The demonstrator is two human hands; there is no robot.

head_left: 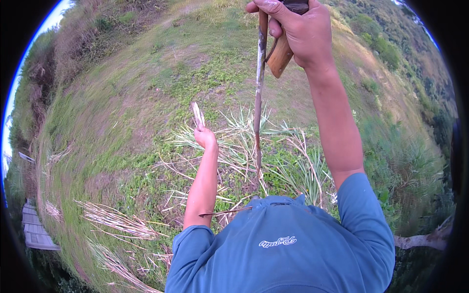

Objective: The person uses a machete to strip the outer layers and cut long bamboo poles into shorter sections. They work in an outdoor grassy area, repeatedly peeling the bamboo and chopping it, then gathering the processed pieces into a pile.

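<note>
My right hand, raised at the top right, is closed around a tool with a brown wooden handle. A dark part of that tool shows above my fingers, and the rest runs out of the picture. Beside my fingertips a thin, weathered pole stands upright and reaches down to the cut grass; I cannot tell whether my fingers grip it. My left hand, lower and to the left, is closed on a short bundle of pale dry stalks. Its fingers are partly hidden.
Long cut grass lies ahead of my chest. Bundles of dry stalks rest on the slope at left, near grey boards. A thin brown stick crosses by my left sleeve. A pale branch is at right.
</note>
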